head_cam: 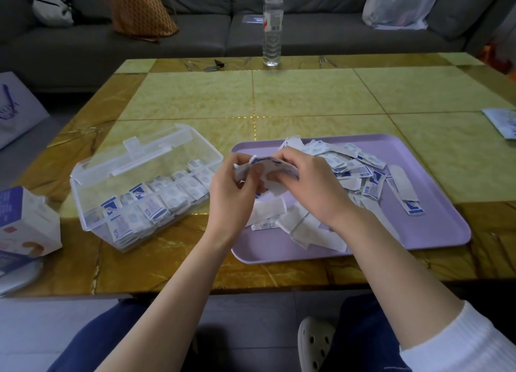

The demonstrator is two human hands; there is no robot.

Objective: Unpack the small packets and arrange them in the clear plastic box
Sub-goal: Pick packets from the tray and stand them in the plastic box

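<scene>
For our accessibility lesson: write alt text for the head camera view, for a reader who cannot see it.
A person's left grip and right grip hold a small blue-and-white packet over a lilac tray heaped with loose packets. Left of it, an open clear plastic box holds rows of packets.

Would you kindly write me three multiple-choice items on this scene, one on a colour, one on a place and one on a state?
1. What colour is the tray? A. green B. lilac C. red
2. Where does the water bottle stand? A. on the tray B. on a shelf C. at the far edge of the table
3. What are the left hand and right hand doing? A. lying flat on the table B. gripping one packet between them C. hanging at the person's sides
Answers: 1 B, its bare rim is pale purple; 2 C, it stands upright on the far border; 3 B, fingers of both hands curl round it.
</scene>
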